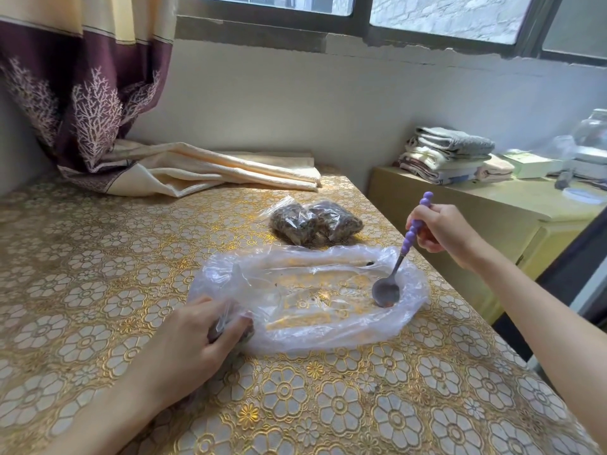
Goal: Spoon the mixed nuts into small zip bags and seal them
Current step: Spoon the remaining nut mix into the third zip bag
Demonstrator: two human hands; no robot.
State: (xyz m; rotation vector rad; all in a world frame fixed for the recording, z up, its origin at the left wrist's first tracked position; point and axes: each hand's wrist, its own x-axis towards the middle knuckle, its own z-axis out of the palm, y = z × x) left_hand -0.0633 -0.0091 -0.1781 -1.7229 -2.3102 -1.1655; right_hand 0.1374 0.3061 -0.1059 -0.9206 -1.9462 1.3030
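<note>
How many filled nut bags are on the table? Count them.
2 clearly: two filled zip bags lying side by side beyond the large plastic bag. The left hand grips what may be another, mostly hidden.

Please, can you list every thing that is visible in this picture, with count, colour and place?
filled zip bags: two, clear with dark nuts, table centre, far side
big plastic bag: one, clear, nearly empty, spread before the person
spoon: one, purple beaded handle, bowl inside big plastic bag
table: one, gold floral cover
curtain: one, maroon and cream, left
folded towels: one stack, grey and cream, side cabinet
left hand: grips bag edge
right hand: holds spoon handle
</note>
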